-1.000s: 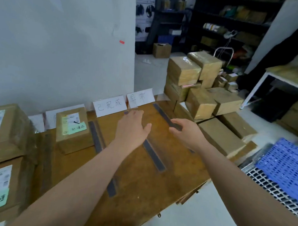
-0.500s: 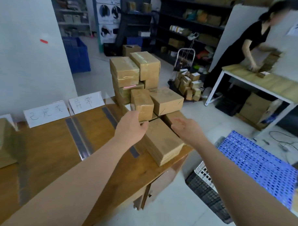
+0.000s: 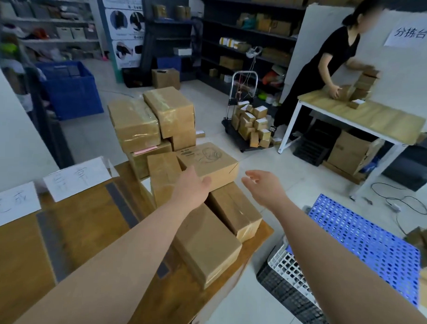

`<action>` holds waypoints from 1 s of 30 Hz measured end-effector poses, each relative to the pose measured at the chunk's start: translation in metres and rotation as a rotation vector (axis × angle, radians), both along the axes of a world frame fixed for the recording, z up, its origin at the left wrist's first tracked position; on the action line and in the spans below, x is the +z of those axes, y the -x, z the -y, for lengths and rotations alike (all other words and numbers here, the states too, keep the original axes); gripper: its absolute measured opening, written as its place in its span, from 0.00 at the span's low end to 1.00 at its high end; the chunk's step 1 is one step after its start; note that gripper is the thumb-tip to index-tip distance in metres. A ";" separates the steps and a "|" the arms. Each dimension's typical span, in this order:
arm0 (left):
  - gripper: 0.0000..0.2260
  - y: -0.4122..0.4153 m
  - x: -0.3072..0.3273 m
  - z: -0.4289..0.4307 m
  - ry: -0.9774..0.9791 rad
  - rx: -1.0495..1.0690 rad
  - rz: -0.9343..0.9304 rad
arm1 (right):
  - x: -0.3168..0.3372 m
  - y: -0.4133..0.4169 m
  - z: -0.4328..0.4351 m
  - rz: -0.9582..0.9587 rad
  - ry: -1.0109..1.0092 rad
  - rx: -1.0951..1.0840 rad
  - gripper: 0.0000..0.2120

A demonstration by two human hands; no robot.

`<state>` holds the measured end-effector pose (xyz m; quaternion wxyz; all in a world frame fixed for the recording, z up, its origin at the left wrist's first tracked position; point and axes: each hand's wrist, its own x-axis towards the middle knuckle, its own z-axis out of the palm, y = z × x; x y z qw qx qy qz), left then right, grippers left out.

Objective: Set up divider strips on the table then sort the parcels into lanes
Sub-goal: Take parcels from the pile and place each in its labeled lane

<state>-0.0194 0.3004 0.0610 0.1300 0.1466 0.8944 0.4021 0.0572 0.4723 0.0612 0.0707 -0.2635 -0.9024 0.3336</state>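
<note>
Both hands are held released, fingers spread and nothing grasped. The left hand (image 3: 191, 187) is reached over the near corner of the printed parcel (image 3: 207, 165) (whether it is actually touched cannot be told), and the right hand (image 3: 264, 188) is poised in the air just beside that parcel's right face. The unsorted parcels (image 3: 204, 244) are heaped ahead of and beneath the hands, at the right end of the counter (image 3: 89, 220). The divider strips (image 3: 122, 207) are laid to the left of the left forearm, with paper labels (image 3: 76, 177) at their far ends.

A taller stack (image 3: 151, 121) is piled just beyond the left hand, and it could be toppled if the printed parcel is dragged out carelessly. The flat parcel (image 3: 235, 211) below the right hand is set at the counter's very edge and could be knocked to the floor by a passing wrist.
</note>
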 end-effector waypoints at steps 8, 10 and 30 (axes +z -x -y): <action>0.28 0.040 -0.039 -0.053 0.038 0.139 0.217 | -0.018 0.067 -0.056 0.040 0.174 0.007 0.21; 0.30 0.047 -0.047 -0.061 0.036 0.222 0.227 | -0.024 0.084 -0.067 0.050 0.228 0.040 0.22; 0.27 0.028 -0.042 -0.094 -0.137 0.525 0.132 | -0.045 0.116 -0.112 -0.015 0.943 0.078 0.12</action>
